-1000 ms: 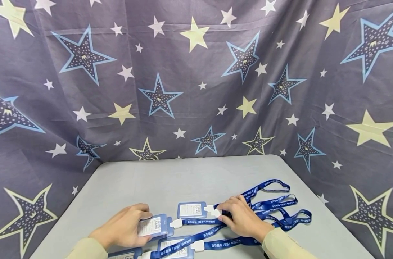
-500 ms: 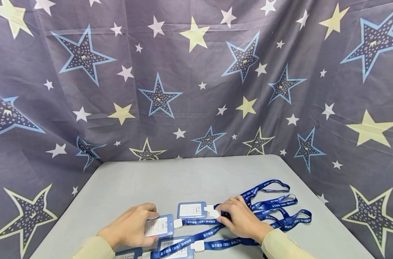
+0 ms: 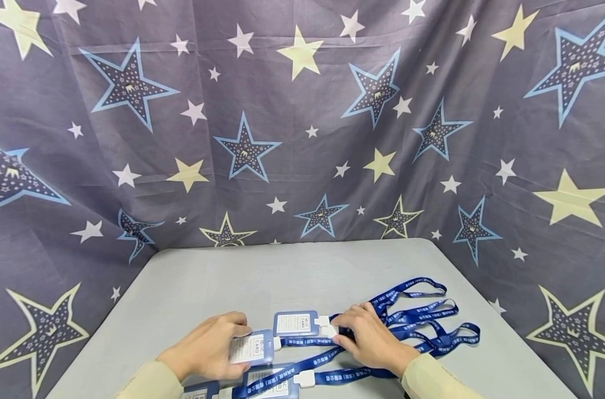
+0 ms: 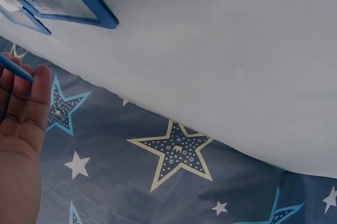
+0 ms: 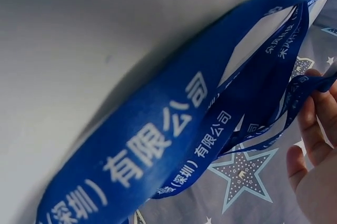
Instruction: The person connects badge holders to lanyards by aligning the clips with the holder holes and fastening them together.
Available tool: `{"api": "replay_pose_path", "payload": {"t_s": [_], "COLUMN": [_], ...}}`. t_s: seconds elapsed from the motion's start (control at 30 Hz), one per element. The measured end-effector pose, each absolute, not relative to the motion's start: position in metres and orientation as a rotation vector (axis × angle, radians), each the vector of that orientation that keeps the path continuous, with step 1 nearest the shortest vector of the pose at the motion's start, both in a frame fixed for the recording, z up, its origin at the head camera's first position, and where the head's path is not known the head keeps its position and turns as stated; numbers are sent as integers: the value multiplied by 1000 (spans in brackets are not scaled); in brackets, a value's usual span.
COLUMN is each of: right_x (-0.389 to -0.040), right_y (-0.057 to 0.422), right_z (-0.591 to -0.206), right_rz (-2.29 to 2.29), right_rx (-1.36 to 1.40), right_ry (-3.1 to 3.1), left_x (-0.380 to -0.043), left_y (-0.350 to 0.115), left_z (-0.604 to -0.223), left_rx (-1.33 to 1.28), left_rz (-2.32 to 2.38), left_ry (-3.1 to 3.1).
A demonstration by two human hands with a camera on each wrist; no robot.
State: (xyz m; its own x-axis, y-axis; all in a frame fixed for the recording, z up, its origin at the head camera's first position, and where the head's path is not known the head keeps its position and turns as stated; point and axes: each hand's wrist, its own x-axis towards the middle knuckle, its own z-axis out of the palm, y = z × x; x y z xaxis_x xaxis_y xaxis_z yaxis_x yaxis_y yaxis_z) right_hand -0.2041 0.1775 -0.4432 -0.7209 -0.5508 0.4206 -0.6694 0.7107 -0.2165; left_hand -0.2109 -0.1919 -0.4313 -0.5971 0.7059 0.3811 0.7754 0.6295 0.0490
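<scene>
In the head view my left hand (image 3: 210, 346) grips a blue-framed ID badge holder (image 3: 247, 349) by its long edges, thumb on the near side and fingers on the far side. My right hand (image 3: 369, 338) pinches a blue printed lanyard beside the white clips (image 3: 327, 327). Just beyond the held badge lies another badge holder (image 3: 296, 323), flat on the table. The left wrist view has a blue badge edge (image 4: 18, 69) at the left fingertips. Lanyard straps (image 5: 158, 134) fill much of the right wrist view, one running into the right fingers (image 5: 310, 121).
Two more badge holders lie at the near edge, one (image 3: 280, 390) crossed by a strap and one (image 3: 201, 391) partly out of frame. Lanyard loops (image 3: 462, 332) spread rightward over the grey table (image 3: 222, 277). A star-patterned cloth (image 3: 302, 138) encloses the table.
My left hand has slid right with its badge holder, which now covers the one whose edge showed behind it. The right hand has barely moved.
</scene>
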Motion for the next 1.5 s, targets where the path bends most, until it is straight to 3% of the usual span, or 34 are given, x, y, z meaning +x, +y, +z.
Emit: {"api": "replay_pose_path", "payload": {"t_s": [1.5], "right_x": [-197], "right_y": [162], "right_z": [-444], "right_rz": [499], "right_rx": [1055], "right_ry": [-2550], "left_x": [-209], "left_y": [-157], "left_z": [-429], "left_rx": [-1220], "left_rz": [-283], "left_ry": [-2593]}}
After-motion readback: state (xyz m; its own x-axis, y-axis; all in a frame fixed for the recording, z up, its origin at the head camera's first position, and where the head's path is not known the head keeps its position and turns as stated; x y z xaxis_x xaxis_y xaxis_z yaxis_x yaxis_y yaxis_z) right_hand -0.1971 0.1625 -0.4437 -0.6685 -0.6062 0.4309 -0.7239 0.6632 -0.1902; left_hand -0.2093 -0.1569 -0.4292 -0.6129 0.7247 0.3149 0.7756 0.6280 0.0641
